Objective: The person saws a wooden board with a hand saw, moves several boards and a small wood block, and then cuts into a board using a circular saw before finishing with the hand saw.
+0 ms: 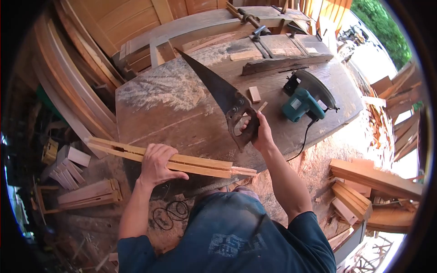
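Observation:
My right hand [260, 132] is wrapped round the handle of a hand saw [211, 84]. The saw's dark blade points up and to the left over the workbench [159, 120]. My left hand [158, 164] grips a long, pale wooden piece [205, 166] from above, with the thumb along its near side. A groove runs along this piece, and its right end narrows to a thin tongue. It lies across the bench's near edge, apart from the saw. A small wood block [254, 94] rests on the bench beyond the saw handle.
A teal circular saw [300, 104] sits on the right of the bench, its cord hanging over the edge. Clamps [260, 34] stand at the back. Sawdust [170, 93] covers the left part. Long boards [68, 91] lean at left; stacked timber [350, 200] lies at right.

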Tool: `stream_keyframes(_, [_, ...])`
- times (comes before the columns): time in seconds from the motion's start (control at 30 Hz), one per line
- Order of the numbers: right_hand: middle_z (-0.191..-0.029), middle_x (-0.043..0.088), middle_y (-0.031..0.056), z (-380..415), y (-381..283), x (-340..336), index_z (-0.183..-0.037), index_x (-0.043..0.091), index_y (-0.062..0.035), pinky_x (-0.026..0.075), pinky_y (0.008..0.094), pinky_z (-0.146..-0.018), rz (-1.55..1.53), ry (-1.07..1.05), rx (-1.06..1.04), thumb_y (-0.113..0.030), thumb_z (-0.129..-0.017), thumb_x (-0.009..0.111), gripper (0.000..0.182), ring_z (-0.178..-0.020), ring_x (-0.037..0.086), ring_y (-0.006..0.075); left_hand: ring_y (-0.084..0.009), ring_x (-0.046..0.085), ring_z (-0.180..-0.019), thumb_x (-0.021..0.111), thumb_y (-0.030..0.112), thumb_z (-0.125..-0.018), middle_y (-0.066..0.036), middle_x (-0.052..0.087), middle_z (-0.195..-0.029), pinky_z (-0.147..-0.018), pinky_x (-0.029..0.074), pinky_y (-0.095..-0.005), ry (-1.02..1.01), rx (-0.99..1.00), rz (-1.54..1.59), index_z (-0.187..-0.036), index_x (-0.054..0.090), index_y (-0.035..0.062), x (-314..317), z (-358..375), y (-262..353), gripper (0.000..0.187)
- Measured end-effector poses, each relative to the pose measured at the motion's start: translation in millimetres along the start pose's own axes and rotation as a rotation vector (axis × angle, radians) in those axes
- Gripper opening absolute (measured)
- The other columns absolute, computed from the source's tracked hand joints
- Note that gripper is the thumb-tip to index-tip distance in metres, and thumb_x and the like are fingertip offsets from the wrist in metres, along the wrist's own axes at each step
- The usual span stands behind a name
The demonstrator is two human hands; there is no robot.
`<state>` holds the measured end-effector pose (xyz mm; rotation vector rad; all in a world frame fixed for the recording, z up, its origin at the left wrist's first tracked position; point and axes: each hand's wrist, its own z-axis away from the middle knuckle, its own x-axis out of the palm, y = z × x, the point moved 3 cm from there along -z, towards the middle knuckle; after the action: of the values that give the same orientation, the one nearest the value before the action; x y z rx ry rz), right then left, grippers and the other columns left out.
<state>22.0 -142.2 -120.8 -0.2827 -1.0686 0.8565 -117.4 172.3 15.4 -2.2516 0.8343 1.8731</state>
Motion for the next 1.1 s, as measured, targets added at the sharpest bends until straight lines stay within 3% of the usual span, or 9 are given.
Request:
stream_keyframes(0.13, [-0.098,0.069,0.0158,-44,3,-26,-0.125,0.061,-0.0016,0.053,0.0377,-0.078,1.083,0.062,-0.077,-0.041,-0.101,0.050,0.048,-0.082,0.068,0.0294,-0.0342,0.059,-0.103,0.060,0.055,-0.091,-0.016,0.063,-0.112,-0.096,0.043,-0.0465,0.469,-0.249,-0.003,-0.108,0.064,0.0022,14,37,6,0.056])
stream_keyframes(0.2, [-0.121,0.065,0.0219,-45,-37,-11,-0.127,0.063,-0.0046,0.051,0.0403,-0.089,1.493,0.124,-0.496,-0.037,-0.098,0.055,0.044,-0.100,0.065,0.0345,-0.0362,0.057,-0.106,0.055,0.042,-0.098,-0.019,0.059,-0.118,-0.099,0.042,-0.0470,0.728,-0.445,0.022,-0.113,0.062,0.0002,29,65,42,0.045])
stream_keyframes(0.33, [-0.153,0.038,0.0202,-90,-65,-21,-0.147,0.045,-0.0168,0.034,0.0451,-0.112,2.036,0.006,-1.019,-0.036,-0.094,0.058,0.058,-0.140,0.035,0.0412,-0.0112,0.055,-0.080,0.049,0.020,-0.103,-0.004,0.060,-0.083,-0.078,0.046,-0.0273,0.682,-0.893,1.058,-0.094,0.057,0.0023,106,96,123,0.021])
stream_keyframes(0.4, [-0.159,0.028,0.0181,-114,-56,-41,-0.154,0.031,-0.0236,0.028,0.0573,-0.114,2.102,-0.027,-0.793,-0.042,-0.093,0.058,0.069,-0.143,0.028,0.0445,-0.0120,0.063,-0.082,0.057,0.023,-0.101,-0.005,0.067,-0.087,-0.077,0.050,-0.0274,0.094,-0.924,1.162,-0.095,0.063,0.0001,157,95,152,0.025])
stream_keyframes(0.47, [-0.159,0.028,0.0177,-116,-36,-65,-0.155,0.031,-0.0250,0.025,0.0675,-0.110,2.073,-0.070,-0.788,-0.047,-0.093,0.057,0.070,-0.145,0.026,0.0427,-0.0175,0.068,-0.087,0.055,0.041,-0.101,-0.010,0.072,-0.098,-0.081,0.053,-0.0299,0.079,-0.674,1.053,-0.109,0.066,-0.0006,190,71,193,0.043])
stream_keyframes(0.53, [-0.155,0.035,0.0190,-79,-30,-71,-0.153,0.035,-0.0223,0.029,0.0634,-0.110,2.041,-0.126,-0.874,-0.038,-0.094,0.059,0.065,-0.142,0.031,0.0423,-0.0158,0.066,-0.093,0.051,0.060,-0.097,-0.005,0.068,-0.109,-0.080,0.051,-0.0312,-0.085,-0.968,1.732,-0.128,0.056,0.0058,239,49,206,0.063])
stream_keyframes(0.63, [-0.140,0.049,0.0257,-28,-21,-89,-0.141,0.050,-0.0105,0.039,0.0519,-0.104,1.834,-0.302,-1.126,-0.020,-0.091,0.065,0.053,-0.127,0.047,0.0440,-0.0163,0.062,-0.101,0.050,0.069,-0.092,-0.005,0.063,-0.125,-0.089,0.049,-0.0339,0.135,-0.950,2.448,-0.136,0.048,0.0088,270,12,222,0.075])
stream_keyframes(0.8, [-0.124,0.057,0.0234,-7,-22,-102,-0.132,0.058,-0.0087,0.044,0.0521,-0.095,1.925,-0.400,-1.230,-0.020,-0.092,0.062,0.042,-0.110,0.054,0.0408,-0.0128,0.061,-0.105,0.073,0.067,-0.078,0.001,0.062,-0.114,-0.085,0.045,-0.0327,0.780,-0.864,2.490,-0.112,0.060,0.0160,274,-36,237,0.062])
stream_keyframes(1.1, [-0.113,0.057,0.0189,-2,-18,-87,-0.144,0.051,-0.0179,0.050,0.0471,-0.085,2.092,-0.345,-1.039,-0.034,-0.095,0.060,0.053,-0.101,0.060,0.0362,-0.0211,0.069,-0.094,0.074,0.014,-0.087,-0.016,0.063,-0.108,-0.083,0.061,-0.0302,1.667,-0.679,2.501,-0.118,0.057,-0.0034,267,61,272,0.040])
